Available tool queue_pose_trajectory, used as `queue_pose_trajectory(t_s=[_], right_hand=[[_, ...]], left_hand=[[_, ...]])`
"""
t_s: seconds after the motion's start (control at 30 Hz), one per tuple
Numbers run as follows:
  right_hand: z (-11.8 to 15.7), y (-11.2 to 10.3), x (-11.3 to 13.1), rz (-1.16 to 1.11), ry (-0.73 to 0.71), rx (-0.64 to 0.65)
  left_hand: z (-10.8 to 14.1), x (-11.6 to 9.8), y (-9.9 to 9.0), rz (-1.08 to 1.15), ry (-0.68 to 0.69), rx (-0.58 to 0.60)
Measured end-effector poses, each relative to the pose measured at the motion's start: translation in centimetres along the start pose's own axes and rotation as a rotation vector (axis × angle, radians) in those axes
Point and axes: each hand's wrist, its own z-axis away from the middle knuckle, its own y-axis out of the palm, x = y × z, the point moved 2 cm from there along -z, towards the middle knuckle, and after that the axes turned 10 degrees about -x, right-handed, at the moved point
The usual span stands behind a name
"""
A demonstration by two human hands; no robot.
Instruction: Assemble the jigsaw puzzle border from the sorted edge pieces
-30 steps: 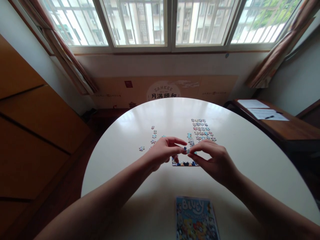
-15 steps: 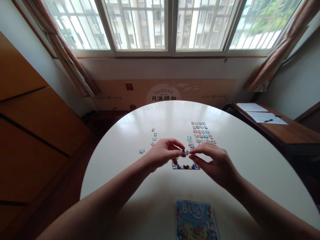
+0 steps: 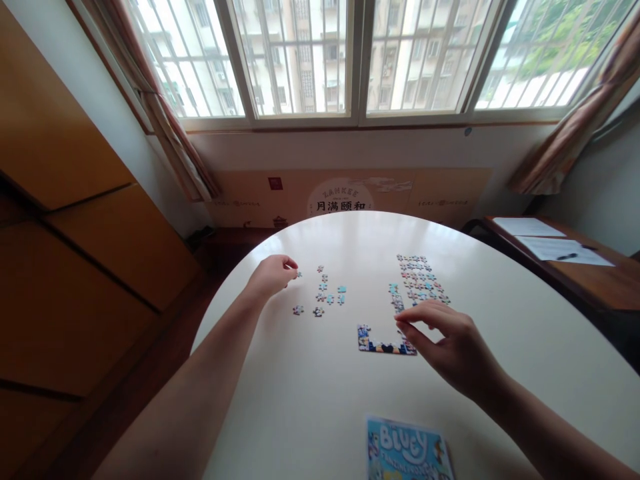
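Note:
At the left side of the round table, my left hand (image 3: 274, 275) is closed, thumb and fingertips on a small puzzle piece (image 3: 299, 274). My right hand (image 3: 445, 333) pinches at the upper right of the partly joined puzzle frame (image 3: 387, 349); the puzzle piece in its fingertips is mostly hidden. That frame has a dark blue bottom row with a black heart shape and a short left side. A column of pieces (image 3: 395, 293) runs up beyond my right fingertips. Between the hands lie several loose pieces (image 3: 323, 297), some of them light blue.
Rows of loose pieces (image 3: 417, 277) lie at the right, beyond my right hand. A blue Bluey puzzle box (image 3: 407, 448) rests near the front edge of the white table (image 3: 280, 400). Papers (image 3: 560, 250) and a pen lie on a brown desk at the right.
My hands were together over the puzzle frame, each with a piece. The left has moved far left; the right has stayed near the frame's right side. The camera view has shifted slightly.

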Motion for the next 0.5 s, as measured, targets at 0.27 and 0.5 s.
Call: queue_pose_trajectory(t_s=[0.27, 0.5], right_hand=[[0.02, -0.11, -0.19, 0.014, 0.017, -0.004], [0.04, -0.19, -0.83, 0.033, 0.026, -0.020]], left_hand=[[0.71, -0.04, 0.78, -0.182, -0.001, 0.097], [0.50, -0.05, 0.69, -0.336, 0.098, 0.036]])
